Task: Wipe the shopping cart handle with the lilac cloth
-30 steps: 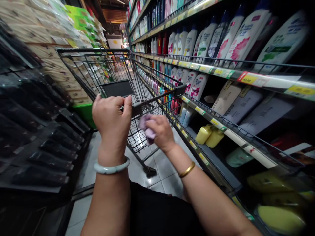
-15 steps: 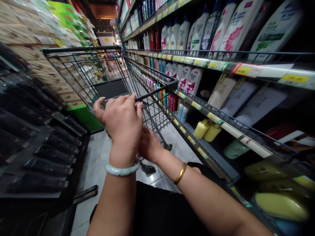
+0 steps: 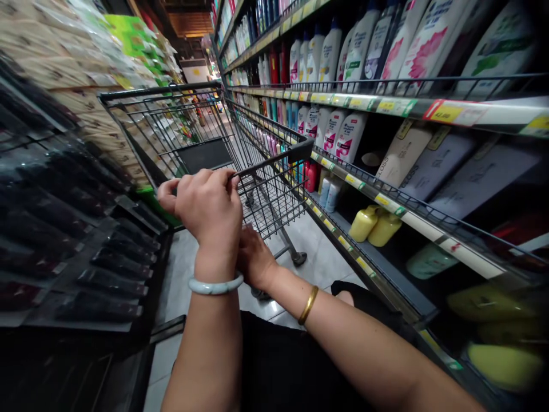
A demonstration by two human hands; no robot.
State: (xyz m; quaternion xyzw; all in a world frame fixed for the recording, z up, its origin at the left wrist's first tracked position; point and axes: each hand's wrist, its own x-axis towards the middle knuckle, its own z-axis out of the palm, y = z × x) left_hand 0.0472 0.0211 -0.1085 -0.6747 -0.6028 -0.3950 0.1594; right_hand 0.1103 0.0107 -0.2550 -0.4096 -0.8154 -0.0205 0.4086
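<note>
A black wire shopping cart (image 3: 274, 163) stands in front of me in a store aisle. My left hand (image 3: 208, 206), with a pale jade bangle (image 3: 215, 284) at its wrist, has its fingers curled over the cart's near handle bar. Lower down, my right hand (image 3: 257, 257) lies against the underside of my left hand and wrist; its fingers are largely hidden there. A gold bangle (image 3: 308, 305) circles the right wrist. Inside the basket a dark panel (image 3: 206, 155) shows.
Shelves on the right carry shampoo bottles (image 3: 330, 54), boxes (image 3: 405, 151) and yellow pump bottles (image 3: 363, 223), above a price-tag rail (image 3: 386, 105). Dark packaged goods (image 3: 107, 252) hang close on the left. Stacked packs (image 3: 77, 97) rise behind them. Pale floor tiles (image 3: 315, 243) run between.
My left hand's fingers, raised and looser before, have come down around the handle bar. The shelves and cart have shifted a little rightward in view.
</note>
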